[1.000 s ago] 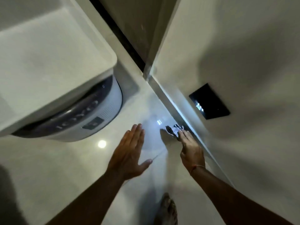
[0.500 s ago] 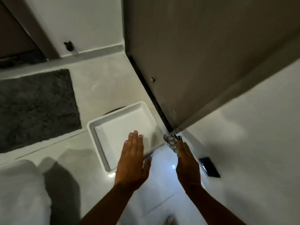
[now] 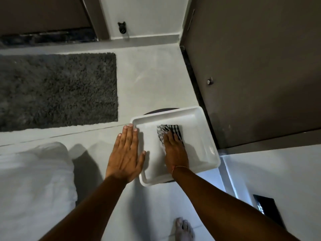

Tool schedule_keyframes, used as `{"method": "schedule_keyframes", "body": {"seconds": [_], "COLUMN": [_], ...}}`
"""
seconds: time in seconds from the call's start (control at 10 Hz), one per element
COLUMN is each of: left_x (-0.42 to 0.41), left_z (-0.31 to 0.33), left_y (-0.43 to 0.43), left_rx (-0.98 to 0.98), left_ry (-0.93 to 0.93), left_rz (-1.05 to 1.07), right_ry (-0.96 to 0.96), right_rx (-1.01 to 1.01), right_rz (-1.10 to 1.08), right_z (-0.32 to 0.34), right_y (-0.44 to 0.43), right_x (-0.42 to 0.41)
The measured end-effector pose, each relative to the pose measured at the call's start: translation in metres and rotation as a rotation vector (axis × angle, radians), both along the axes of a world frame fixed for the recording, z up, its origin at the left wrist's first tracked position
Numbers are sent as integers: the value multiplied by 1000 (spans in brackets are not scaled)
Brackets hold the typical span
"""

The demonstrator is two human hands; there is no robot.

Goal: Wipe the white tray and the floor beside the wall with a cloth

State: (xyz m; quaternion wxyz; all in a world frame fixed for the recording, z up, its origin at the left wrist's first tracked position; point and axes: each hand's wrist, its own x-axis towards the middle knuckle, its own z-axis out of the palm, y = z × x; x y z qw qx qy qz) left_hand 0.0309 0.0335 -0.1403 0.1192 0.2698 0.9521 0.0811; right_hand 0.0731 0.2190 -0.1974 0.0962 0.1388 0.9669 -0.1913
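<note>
On the white tray (image 3: pixel 205 136), right hand (image 3: pixel 175 150) flattens cloth (image 3: pixel 166 130); left hand (image 3: pixel 126 153) splayed flat.

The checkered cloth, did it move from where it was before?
Yes. The checkered cloth was at the tray's right edge by the brown door; now it lies inside the white tray, pressed flat under the right hand.

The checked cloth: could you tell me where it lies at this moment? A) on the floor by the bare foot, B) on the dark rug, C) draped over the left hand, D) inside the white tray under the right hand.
D: the checked cloth lies flat in the white tray, pressed down by the right hand, while the left hand rests flat at the tray's left rim.
</note>
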Motion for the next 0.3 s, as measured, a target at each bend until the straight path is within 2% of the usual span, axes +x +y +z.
{"method": "schedule_keyframes", "body": {"seconds": [0.1,0.2,0.3], "left_x": [6,13,9], "left_z": [-7,-2,27], "left_y": [-8,-14,-27], "left_rx": [-27,-23,-3], "left_ry": [-30,-48,-31], "left_rz": [31,53,103], "right_ry": [-83,-97,100], "right_rx": [24,-140,-450], "right_rz": [32,49,-112], "right_z": [-7,11,72], "right_y": [-1,5,11], "right_x": [2,4,6]}}
